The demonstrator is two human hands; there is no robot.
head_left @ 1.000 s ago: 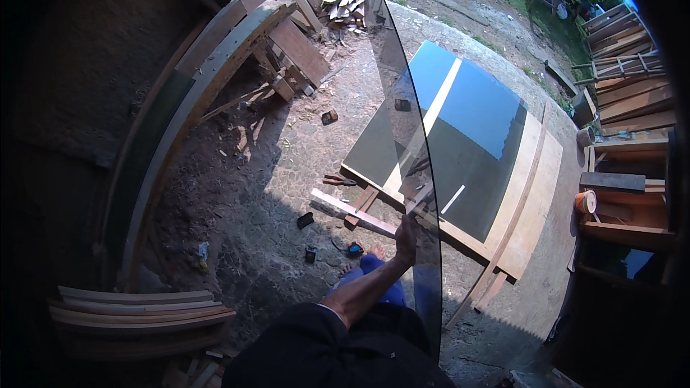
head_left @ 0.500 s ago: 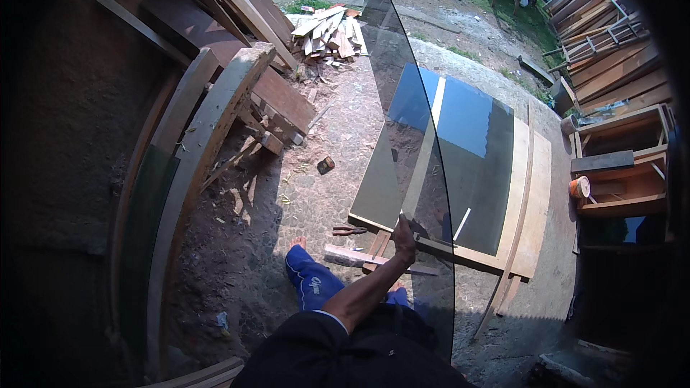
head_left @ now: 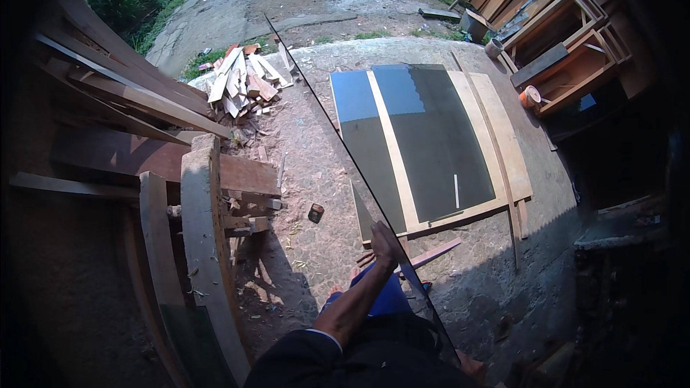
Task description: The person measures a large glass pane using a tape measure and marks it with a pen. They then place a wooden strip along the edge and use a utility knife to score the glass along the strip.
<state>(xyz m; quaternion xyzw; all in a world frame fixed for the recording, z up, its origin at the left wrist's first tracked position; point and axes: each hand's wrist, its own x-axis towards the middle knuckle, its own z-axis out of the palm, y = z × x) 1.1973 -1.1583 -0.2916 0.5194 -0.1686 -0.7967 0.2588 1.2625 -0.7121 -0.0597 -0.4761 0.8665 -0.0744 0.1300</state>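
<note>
A large dark tinted glass sheet (head_left: 359, 170) stands tilted before me, seen almost along its edge. My left hand (head_left: 385, 246) is closed on it around the middle, the arm stretched forward. Low at the right, my right hand (head_left: 471, 366) shows only in part, with its fingers at the sheet's near end. Beyond the sheet, a pale wooden panel (head_left: 392, 154) lies on the ground with dark glass (head_left: 435, 165) on both sides of its light strip. A thin white stick (head_left: 456, 191) rests on that glass. My legs are partly hidden behind the held sheet.
Long boards (head_left: 205, 244) lean at the left beside a stacked wood pile. Offcuts (head_left: 241, 79) are heaped farther off. A small dark tin (head_left: 315, 213) sits on the paving. Wooden cabinet frames (head_left: 575, 65) and an orange pot (head_left: 530, 97) stand at the right.
The held glass sheet has turned from showing its face to nearly edge-on, its far end now leaning left. My view has swung right, and my right hand has come into sight.
</note>
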